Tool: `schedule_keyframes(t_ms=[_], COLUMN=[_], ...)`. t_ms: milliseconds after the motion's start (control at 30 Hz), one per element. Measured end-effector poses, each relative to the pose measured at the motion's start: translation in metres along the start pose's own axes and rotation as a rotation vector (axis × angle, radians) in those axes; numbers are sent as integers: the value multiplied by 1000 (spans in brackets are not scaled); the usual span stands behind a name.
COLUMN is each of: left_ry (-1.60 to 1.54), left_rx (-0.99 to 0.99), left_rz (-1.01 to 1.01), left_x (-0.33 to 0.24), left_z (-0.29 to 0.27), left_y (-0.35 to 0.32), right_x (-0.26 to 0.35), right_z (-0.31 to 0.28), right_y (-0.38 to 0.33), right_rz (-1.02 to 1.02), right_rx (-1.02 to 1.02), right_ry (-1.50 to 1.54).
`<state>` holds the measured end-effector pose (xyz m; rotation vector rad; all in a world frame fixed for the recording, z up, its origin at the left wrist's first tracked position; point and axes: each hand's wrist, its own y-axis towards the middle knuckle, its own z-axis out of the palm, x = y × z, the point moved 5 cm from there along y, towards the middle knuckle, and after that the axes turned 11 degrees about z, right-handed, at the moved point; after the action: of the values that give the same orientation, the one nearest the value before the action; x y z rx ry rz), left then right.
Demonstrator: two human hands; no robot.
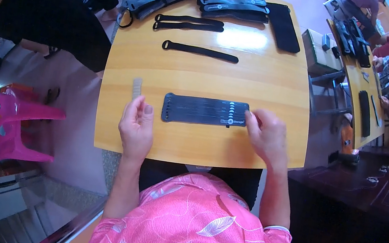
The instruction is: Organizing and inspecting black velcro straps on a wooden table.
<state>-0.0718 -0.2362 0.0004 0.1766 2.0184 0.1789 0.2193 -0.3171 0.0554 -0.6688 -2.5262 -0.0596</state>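
Note:
A flat set of black cable straps (191,109) lies side by side in front of me, slotted ends to the left and pale marks near the right end. My right hand (269,135) is at that right end, thumb and fingers closed on the straps' edge. Left of the set, my left hand (137,130) is half turned up, its fingers curled and thumb drawn in. What its fingertips hold, if anything, is too small to make out. They reach the near end of a narrow beige ribbed strip (137,87) on the table.
Farther up the wooden table (201,77) lie a single black strap (200,51) and a pair of straps (189,24). Bundled straps (234,7) and a black flat piece (283,28) sit at the far edge. A pink stool (17,130) stands left; people work at another table (374,113) right.

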Motion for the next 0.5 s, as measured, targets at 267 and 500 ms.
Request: schedule_keyframes(t_ms=[267, 500], left_ry=[-759, -312], left_rx=[232, 353], left_rz=[278, 444], left_x=[-32, -14], left_z=[65, 76], left_y=[38, 38], right_x=[104, 57], right_z=[119, 104], right_y=[9, 15], right_rz=[-581, -353], right_rx=[-271, -95], right_ry=[0, -28])
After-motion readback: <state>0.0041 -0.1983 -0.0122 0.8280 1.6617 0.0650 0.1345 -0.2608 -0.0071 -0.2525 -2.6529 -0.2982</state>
